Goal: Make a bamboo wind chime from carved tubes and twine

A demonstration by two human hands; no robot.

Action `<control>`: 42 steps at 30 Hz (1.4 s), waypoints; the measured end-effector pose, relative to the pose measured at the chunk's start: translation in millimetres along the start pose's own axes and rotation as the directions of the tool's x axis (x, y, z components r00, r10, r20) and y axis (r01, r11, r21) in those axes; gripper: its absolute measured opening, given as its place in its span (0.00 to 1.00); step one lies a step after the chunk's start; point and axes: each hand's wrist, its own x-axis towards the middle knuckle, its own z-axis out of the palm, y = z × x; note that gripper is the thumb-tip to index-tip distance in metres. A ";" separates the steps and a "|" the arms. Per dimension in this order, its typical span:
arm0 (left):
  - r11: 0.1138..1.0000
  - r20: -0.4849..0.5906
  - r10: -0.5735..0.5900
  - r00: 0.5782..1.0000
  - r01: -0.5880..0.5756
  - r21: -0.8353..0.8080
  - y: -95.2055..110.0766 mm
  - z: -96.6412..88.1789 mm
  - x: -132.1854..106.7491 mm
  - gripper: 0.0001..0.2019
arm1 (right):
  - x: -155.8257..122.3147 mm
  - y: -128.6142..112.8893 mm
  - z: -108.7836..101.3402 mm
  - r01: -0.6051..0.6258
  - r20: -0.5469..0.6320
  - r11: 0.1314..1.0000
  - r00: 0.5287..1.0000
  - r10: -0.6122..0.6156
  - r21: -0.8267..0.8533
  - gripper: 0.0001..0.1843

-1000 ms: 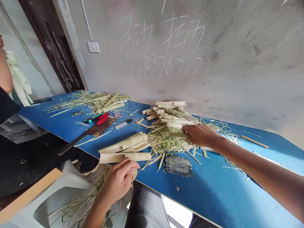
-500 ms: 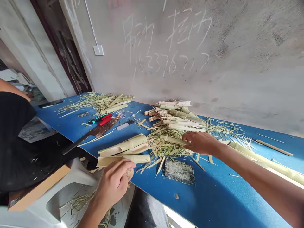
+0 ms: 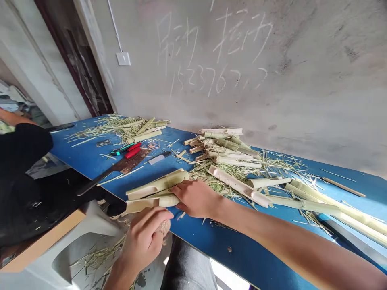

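Note:
My left hand (image 3: 145,233) is closed around a small ball of twine (image 3: 165,228) at the table's front edge, just below the split bamboo pieces. With curled fingers, my right hand (image 3: 198,198) grips the right end of the front split bamboo piece (image 3: 142,205); its fingertips are partly hidden. Close behind lies another split bamboo piece (image 3: 160,184), hollow side up. To the right, a split bamboo piece (image 3: 238,186) rests at a slant on the shavings, its pale hollow upward.
A stack of split bamboo (image 3: 232,151) stands against the wall. On the left lie a rusty cleaver (image 3: 125,164), red-handled pliers (image 3: 133,150) and a small knife (image 3: 159,158). Long bamboo strips (image 3: 341,205) lie right. A person's dark sleeve (image 3: 33,141) shows at far left.
My right hand has moved left from the shavings pile to the front bamboo pieces. The piece it touched before now lies hollow side up. My left hand still holds the twine.

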 end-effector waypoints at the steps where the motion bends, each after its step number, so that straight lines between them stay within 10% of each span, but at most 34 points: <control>1: 1.000 -0.004 0.001 1.000 -0.001 -0.016 0.8 -4.6 -4.2 0.25 | 1.1 0.9 -2.8 0.019 -0.005 1.000 1.000 -0.019 -0.003 0.18; 7: 0.989 -0.012 -0.040 0.999 0.038 -0.143 -0.5 -16.5 -31.5 0.26 | 36.9 35.7 -37.0 -0.082 -0.129 0.996 0.989 0.076 -0.035 0.21; 15: 0.866 0.115 -0.255 0.960 0.280 -0.415 -1.8 6.4 -42.4 0.22 | 106.4 67.2 -16.8 -0.093 -0.022 0.995 0.995 0.094 0.033 0.18; 20: 0.631 0.283 -0.369 0.885 0.462 -0.623 7.1 19.9 -36.6 0.17 | 8.3 34.0 -30.4 -0.158 -0.191 0.958 0.960 0.206 0.238 0.17; 24: 0.244 0.340 -0.441 0.831 0.475 -0.845 32.2 32.3 -14.4 0.10 | -89.1 -29.1 -18.7 -0.193 -0.059 0.742 0.952 0.299 0.642 0.15; 27: -0.014 0.392 -0.450 0.803 0.432 -0.902 60.5 38.1 7.5 0.05 | -121.1 -81.2 12.3 -0.261 0.013 0.563 0.914 0.406 0.784 0.17; 30: -0.119 0.430 -0.452 0.781 0.425 -0.897 83.9 35.5 19.6 0.09 | -128.1 -112.8 39.2 -0.217 -0.165 0.643 0.862 0.479 0.734 0.12; 36: 0.007 0.442 -0.463 0.769 0.502 -0.865 81.6 3.9 8.3 0.09 | -174.5 -113.4 11.3 -0.184 -0.360 0.748 0.787 0.501 0.638 0.13; 42: 0.359 0.601 -0.277 0.750 0.660 -0.660 50.5 -13.7 0.2 0.09 | -264.2 -78.6 -37.8 -0.448 -0.094 0.657 0.780 0.619 0.607 0.19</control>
